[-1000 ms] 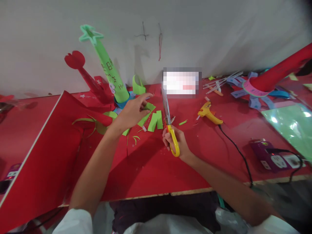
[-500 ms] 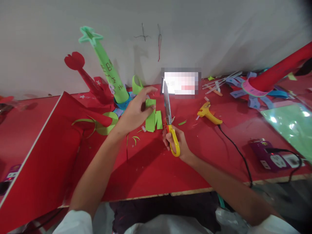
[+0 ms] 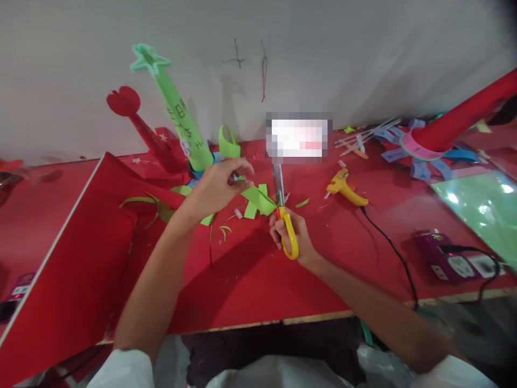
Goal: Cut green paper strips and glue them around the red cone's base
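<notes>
My left hand (image 3: 220,186) is over several light-green paper strips, its fingers curled around the end of one green paper strip (image 3: 262,200). That strip slants down to the right, across another strip, towards the scissors. Part of a further green piece (image 3: 207,220) shows below my left wrist. In my right hand (image 3: 297,234) are yellow-handled scissors (image 3: 290,237), blades pointing up and away from me. Their blades look closed, and the far tip meets the blurred-out screen (image 3: 299,137). Thin green offcuts (image 3: 225,231) lie near my hands.
A yellow glue gun (image 3: 345,188) rests to the right, its black cord running to a purple power socket (image 3: 446,258). A green paper tower with a star (image 3: 177,113) leans behind my left hand. A large red board (image 3: 68,258) stands at the left.
My left hand has drawn back slightly left and its fingers have curled in. The green strips beneath it have spread, one now slanting. My right hand and the scissors have stayed put.
</notes>
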{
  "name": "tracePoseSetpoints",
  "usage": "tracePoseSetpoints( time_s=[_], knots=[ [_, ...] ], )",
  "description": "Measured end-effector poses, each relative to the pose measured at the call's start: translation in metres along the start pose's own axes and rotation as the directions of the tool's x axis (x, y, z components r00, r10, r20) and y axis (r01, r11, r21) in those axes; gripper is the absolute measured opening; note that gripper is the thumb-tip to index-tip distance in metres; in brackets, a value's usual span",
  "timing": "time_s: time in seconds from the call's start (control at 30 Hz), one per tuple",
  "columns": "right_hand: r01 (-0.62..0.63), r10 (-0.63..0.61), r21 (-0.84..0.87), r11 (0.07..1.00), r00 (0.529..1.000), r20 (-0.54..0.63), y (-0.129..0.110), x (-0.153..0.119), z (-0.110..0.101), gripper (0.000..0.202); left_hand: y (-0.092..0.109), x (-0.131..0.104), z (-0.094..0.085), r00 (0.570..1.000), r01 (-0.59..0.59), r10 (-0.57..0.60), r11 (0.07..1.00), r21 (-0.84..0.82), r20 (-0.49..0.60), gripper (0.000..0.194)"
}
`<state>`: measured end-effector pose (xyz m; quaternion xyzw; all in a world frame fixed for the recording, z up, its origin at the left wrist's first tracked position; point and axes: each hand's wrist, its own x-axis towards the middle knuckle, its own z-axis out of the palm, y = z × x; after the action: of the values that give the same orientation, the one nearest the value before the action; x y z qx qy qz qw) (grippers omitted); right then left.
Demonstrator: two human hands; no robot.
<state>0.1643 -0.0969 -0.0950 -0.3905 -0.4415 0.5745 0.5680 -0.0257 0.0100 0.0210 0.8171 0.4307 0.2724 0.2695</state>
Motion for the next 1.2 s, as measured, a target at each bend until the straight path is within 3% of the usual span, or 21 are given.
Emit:
tracePoseSetpoints(
  time_s=[0.17, 0.33, 0.5, 0.63, 0.8, 1.03, 1.2],
  knots=[
    [-0.008, 0.008, -0.002, 1.000, 1.000, 0.009, -0.003, -0.001, 0.000, 0.061, 0.005, -0.004, -0.011, 0.994, 0.014, -0.025, 0.994, 0.105, 0.105, 0.009],
    [0.024, -0.025, 0.021, 0.999, 1.000, 0.018, -0.006, -0.001, 0.002, 0.062, 0.003, -0.005, -0.012, 0.995, 0.082, -0.082, 0.997, 0.003, 0.053, 0.020],
    [0.013, -0.013, 0.007, 1.000, 1.000, 0.006, -0.007, -0.001, 0.003, 0.064, 0.003, -0.001, -0.008, 1.000, 0.003, -0.003, 0.999, -0.033, 0.011, 0.011],
    [0.007, -0.007, -0.009, 1.000, 1.000, 0.002, -0.009, -0.001, 0.003, 0.068, 0.006, 0.001, -0.003, 0.998, 0.017, -0.032, 0.971, -0.239, -0.058, 0.007],
    [0.005, -0.005, -0.039, 0.999, 1.000, 0.010, -0.007, -0.002, 0.002, 0.067, 0.011, 0.003, 0.010, 0.989, 0.031, -0.099, 0.870, -0.492, -0.112, 0.009],
    [0.005, -0.003, -0.046, 0.999, 0.998, 0.061, 0.003, 0.001, 0.001, 0.067, 0.017, 0.000, 0.022, 0.973, 0.047, -0.123, 0.932, -0.360, -0.193, 0.030],
    [-0.036, 0.042, -0.081, 0.996, 0.997, 0.070, 0.013, 0.004, -0.001, 0.073, 0.027, -0.003, 0.029, 0.980, 0.049, -0.131, 0.892, -0.450, -0.153, 0.024]
  ],
)
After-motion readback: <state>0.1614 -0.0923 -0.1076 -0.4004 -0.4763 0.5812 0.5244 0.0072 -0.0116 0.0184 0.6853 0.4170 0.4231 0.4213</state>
